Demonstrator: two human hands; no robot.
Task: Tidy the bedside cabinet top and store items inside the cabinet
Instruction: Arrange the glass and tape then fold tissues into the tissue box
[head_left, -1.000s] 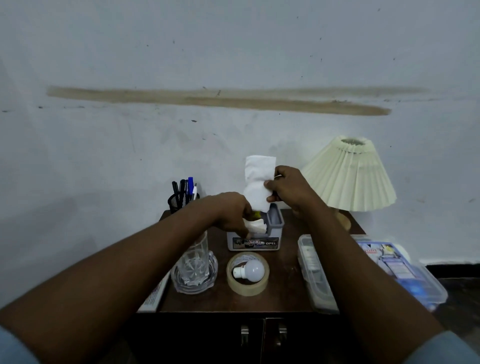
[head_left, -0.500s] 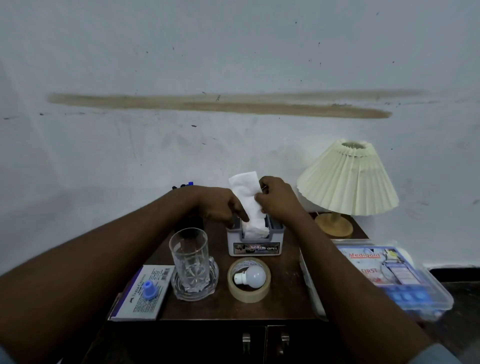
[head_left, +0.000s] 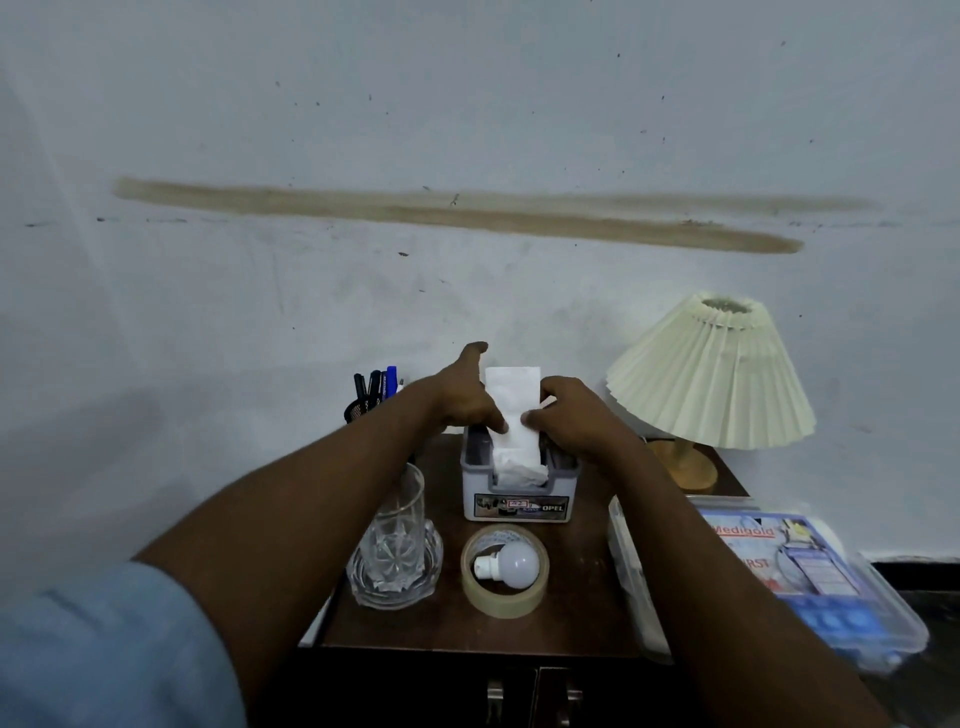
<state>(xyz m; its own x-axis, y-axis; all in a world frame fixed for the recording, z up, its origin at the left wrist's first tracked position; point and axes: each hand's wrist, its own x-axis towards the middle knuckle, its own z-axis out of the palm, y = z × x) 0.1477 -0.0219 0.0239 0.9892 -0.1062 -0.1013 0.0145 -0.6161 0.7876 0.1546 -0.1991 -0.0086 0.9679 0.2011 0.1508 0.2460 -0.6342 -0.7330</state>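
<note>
1. Head view, centre of frame: the left hand (head_left: 462, 400) and the right hand (head_left: 571, 415) meet at a white tissue (head_left: 511, 400) that stands upright out of a grey tissue box (head_left: 519, 501).
2. Right hand: thumb on the tissue's front and fingers curled behind it, so it pinches the tissue.
3. Left hand: thumb tip pressed to the tissue's front and forefinger straight up beside it; the other fingers are hidden, so I cannot tell whether it pinches.
4. The box sits at the back middle of the cabinet top (head_left: 582, 571).
5. Lower centre: a bulb (head_left: 514, 564) lies inside a tape roll (head_left: 501, 605); left of these, a glass (head_left: 397, 514) stands in a glass dish (head_left: 363, 587).
6. Behind the left forearm: a pen holder (head_left: 358, 410).
7. Right of frame: a pleated lamp (head_left: 711, 374) and, nearer, a clear first-aid case (head_left: 810, 577).
</note>
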